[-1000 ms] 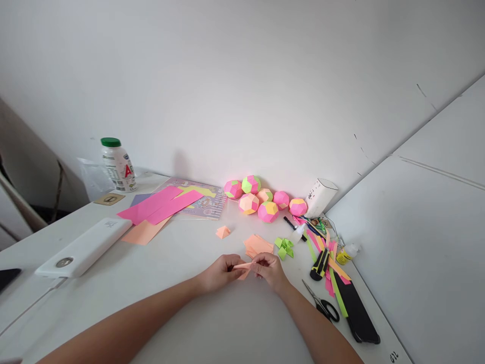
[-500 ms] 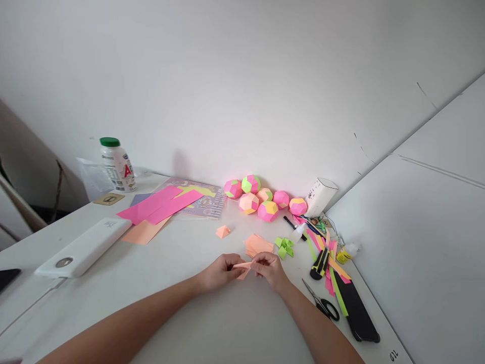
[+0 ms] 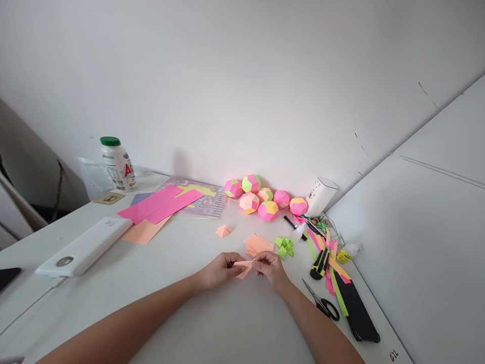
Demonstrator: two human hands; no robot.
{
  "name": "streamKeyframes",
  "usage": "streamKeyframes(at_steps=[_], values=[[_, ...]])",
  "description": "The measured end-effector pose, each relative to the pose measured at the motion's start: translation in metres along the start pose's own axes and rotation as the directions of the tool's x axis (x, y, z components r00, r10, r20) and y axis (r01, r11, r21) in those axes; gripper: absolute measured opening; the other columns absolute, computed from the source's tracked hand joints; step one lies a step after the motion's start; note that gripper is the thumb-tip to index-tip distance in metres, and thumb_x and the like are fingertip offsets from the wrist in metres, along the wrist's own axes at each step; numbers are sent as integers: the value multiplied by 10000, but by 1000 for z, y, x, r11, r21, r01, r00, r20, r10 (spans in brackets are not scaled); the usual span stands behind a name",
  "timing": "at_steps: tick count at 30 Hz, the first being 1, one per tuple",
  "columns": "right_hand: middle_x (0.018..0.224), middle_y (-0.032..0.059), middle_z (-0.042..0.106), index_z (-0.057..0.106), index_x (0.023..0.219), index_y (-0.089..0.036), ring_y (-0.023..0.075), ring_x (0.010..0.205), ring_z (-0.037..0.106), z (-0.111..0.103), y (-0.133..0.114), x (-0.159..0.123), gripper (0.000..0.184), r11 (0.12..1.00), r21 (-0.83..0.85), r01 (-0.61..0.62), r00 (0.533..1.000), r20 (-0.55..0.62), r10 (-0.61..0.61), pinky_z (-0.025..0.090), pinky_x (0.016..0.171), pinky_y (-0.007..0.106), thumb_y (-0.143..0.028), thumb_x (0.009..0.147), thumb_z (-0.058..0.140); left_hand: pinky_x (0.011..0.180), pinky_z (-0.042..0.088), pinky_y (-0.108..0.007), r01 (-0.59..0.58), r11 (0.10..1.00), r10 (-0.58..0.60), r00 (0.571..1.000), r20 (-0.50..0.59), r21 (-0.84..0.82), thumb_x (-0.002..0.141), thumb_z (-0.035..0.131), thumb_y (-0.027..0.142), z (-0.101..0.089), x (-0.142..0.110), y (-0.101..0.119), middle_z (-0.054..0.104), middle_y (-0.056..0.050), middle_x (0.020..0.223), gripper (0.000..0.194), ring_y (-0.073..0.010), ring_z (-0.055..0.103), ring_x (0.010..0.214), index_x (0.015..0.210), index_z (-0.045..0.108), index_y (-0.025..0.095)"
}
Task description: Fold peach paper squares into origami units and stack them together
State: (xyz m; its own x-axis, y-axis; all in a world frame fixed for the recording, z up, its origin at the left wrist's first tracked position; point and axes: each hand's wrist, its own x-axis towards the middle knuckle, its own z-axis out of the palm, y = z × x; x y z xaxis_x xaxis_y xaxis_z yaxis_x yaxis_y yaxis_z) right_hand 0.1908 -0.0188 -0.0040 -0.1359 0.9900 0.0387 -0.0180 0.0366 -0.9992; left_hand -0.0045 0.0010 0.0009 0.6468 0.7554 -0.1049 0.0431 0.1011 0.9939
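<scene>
A folded peach paper piece [image 3: 243,273] is sitting between both hands, above the near middle of the bench [image 3: 220,326]. The left hand [image 3: 218,271] is pinching its left end between thumb and fingers, and the right hand [image 3: 270,268] is pinching the right end, so each grip is clamping on the paper. The work appears to be at a creasing step; the next move is probably calling for steady, aligned edges and firm thumb pressure along the fold. Just beyond, a stack of peach paper sheets [image 3: 258,244] is lying beside green folded pieces [image 3: 284,247], and a small peach folded unit [image 3: 223,231] is resting farther left. Faceted paper balls [image 3: 268,211] are clustering near the wall [image 3: 242,81]; scissors [image 3: 329,309] and a utility knife [image 3: 320,265] are lying to the right. Compared with half a second ago, the hands are holding nearly the same pose, and the loose things are keeping their places.
</scene>
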Motion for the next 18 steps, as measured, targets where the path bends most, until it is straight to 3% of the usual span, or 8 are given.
streamKeyframes(at_steps=[8,12,14,18], values=[[493,-32,522,565,743,-167,99,455,468,3,-2,-4,241,997,-59,46,999,25,-45,366,453,210,-391,827,539,514,360,-224,-10,994,9,1000,-10,-113,710,650,443,1,-2,6,572,14,648,329,-107,489,551,811,613,133],[672,-8,582,550,912,-188,104,518,529,9,-5,-9,225,981,-146,125,991,53,-119,400,471,209,-394,821,550,483,312,-204,-35,999,35,999,-19,-35,733,636,428,1,0,2,522,36,600,306,-83,433,521,783,620,127],[726,8,593,586,861,-176,105,522,545,11,-5,-9,215,963,-217,159,987,60,-149,420,476,217,-377,787,593,475,296,-201,-57,998,57,998,-19,1,742,628,426,1,1,0,507,40,585,302,-79,418,512,776,624,126],[566,-14,556,603,754,-159,105,468,527,12,-3,-9,205,946,-269,184,983,36,-181,423,461,218,-358,799,579,545,377,-226,-84,996,83,996,-23,-34,739,635,425,3,3,-1,581,7,661,311,-118,517,609,854,628,136]])
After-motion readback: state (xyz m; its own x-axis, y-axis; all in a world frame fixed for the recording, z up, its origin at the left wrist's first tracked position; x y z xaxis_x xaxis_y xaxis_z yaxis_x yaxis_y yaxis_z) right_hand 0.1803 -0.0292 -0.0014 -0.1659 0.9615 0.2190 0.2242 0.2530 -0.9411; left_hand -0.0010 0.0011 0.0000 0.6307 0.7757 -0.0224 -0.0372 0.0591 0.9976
